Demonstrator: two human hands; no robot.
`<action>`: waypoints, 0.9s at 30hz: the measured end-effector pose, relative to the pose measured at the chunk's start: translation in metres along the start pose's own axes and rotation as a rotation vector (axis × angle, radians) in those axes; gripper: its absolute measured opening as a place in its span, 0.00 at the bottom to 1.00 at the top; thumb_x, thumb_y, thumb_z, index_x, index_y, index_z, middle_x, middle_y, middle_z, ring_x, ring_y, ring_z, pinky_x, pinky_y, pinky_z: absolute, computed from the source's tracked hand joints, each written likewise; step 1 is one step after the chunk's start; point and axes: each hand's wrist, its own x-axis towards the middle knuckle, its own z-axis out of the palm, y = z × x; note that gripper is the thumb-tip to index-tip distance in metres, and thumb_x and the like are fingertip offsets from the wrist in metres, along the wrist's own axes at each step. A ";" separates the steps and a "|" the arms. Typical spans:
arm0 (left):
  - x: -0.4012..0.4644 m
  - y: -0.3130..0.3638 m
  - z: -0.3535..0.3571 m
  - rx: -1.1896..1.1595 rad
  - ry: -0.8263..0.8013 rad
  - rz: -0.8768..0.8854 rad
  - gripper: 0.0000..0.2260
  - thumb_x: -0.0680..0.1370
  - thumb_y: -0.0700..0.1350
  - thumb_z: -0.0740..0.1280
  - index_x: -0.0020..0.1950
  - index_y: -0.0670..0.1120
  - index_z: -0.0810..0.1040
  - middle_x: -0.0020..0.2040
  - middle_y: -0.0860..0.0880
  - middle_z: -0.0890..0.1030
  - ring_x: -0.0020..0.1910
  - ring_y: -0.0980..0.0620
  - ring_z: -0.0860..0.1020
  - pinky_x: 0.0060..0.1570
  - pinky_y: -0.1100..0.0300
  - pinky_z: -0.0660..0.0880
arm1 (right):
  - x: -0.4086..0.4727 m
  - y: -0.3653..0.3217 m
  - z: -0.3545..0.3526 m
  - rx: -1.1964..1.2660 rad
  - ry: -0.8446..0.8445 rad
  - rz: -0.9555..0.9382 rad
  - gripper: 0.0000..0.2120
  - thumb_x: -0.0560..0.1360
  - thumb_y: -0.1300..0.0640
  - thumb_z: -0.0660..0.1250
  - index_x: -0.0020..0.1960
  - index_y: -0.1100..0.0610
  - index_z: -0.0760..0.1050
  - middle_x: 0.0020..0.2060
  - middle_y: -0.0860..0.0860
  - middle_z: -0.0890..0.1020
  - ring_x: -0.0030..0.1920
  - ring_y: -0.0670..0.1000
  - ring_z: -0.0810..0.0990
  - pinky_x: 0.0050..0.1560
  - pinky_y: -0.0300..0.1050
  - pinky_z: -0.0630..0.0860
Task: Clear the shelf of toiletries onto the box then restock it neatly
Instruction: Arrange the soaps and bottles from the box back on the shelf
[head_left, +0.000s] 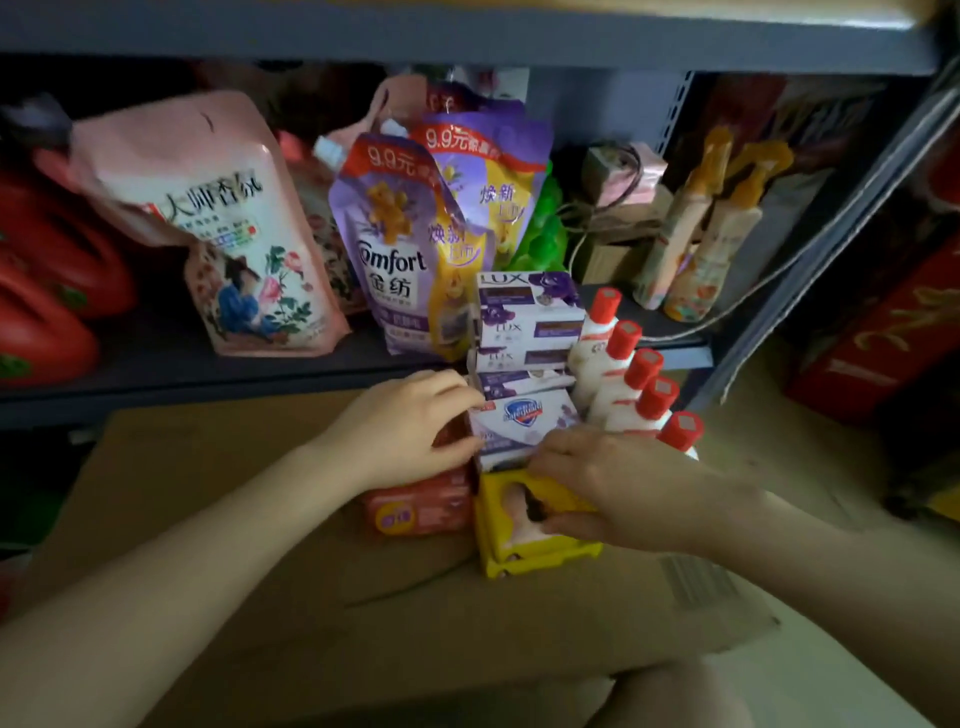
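Observation:
A cardboard box (270, 561) lies below the grey shelf (171, 374). On it stand purple Lux soap boxes (530, 317) in a stack, a white-and-purple Safeguard soap box (524, 421), red soap packs (421, 506), yellow soap boxes (524, 540) and a row of white bottles with red caps (641, 384). My left hand (410, 431) holds the left side of the Safeguard box, over the red packs. My right hand (608, 483) grips the top yellow soap box, thumb on its front. On the shelf remain a pink refill pouch (218, 223) and purple Comfort pouches (400, 244).
Red detergent jugs (47, 291) fill the shelf's left end. Two peach spray bottles (711, 228) and small cartons stand at its right end, beside the upright post (826, 244). Red cartons (883, 332) sit on the floor to the right.

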 end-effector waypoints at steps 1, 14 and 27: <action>-0.002 0.003 0.003 -0.012 -0.011 -0.037 0.26 0.73 0.63 0.55 0.60 0.49 0.76 0.56 0.51 0.77 0.52 0.51 0.78 0.39 0.58 0.74 | -0.001 -0.001 0.004 -0.016 0.008 -0.002 0.25 0.76 0.40 0.60 0.67 0.53 0.67 0.62 0.51 0.72 0.58 0.52 0.73 0.54 0.50 0.74; 0.008 0.028 0.001 -0.049 -0.064 -0.218 0.24 0.71 0.62 0.66 0.60 0.47 0.72 0.59 0.50 0.72 0.58 0.51 0.70 0.53 0.55 0.70 | -0.015 -0.012 0.017 0.053 0.078 0.078 0.34 0.69 0.42 0.69 0.69 0.47 0.58 0.66 0.48 0.69 0.65 0.50 0.66 0.65 0.44 0.62; -0.017 0.100 0.037 0.211 -0.265 -0.131 0.25 0.75 0.61 0.57 0.58 0.43 0.75 0.54 0.45 0.76 0.52 0.46 0.77 0.49 0.54 0.74 | -0.033 0.019 -0.059 0.297 0.526 0.201 0.37 0.61 0.40 0.71 0.66 0.51 0.66 0.53 0.52 0.78 0.51 0.53 0.76 0.47 0.51 0.75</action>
